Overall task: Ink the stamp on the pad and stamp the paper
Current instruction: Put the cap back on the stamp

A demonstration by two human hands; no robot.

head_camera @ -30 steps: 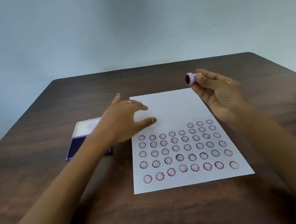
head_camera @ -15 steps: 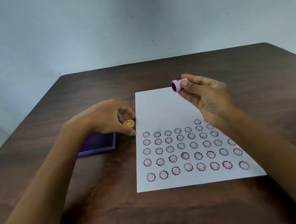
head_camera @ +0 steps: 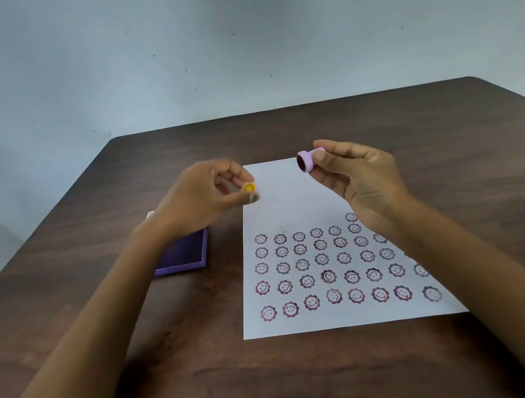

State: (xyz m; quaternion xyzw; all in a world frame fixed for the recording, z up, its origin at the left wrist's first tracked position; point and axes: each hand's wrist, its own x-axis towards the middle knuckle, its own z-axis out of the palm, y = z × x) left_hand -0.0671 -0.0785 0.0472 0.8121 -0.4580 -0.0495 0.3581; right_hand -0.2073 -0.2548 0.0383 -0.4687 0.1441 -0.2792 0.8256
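Both hands are raised above the dark wooden bench [head_camera: 344, 371], facing each other with a gap between them. The right hand [head_camera: 361, 182] pinches a small lilac stamp [head_camera: 308, 160] between thumb and fingertips, held on its side so that its dark, inked face points toward the left hand. The left hand [head_camera: 202, 198] pinches a small round yellow piece [head_camera: 248, 187] between thumb and forefinger, its other fingers curled in; whether it is a cap cannot be told. The white paper [head_camera: 288, 202] lies flat on the bench below and between the hands, its far end bare under the stamp, its near part covered with rows of purple smiley-flower prints [head_camera: 307, 281] that run partly under the right wrist. The purple ink pad [head_camera: 183, 254] sits on the bench beneath the left wrist, just to the outer side of the paper and partly hidden by the forearm, its dark inking surface showing.
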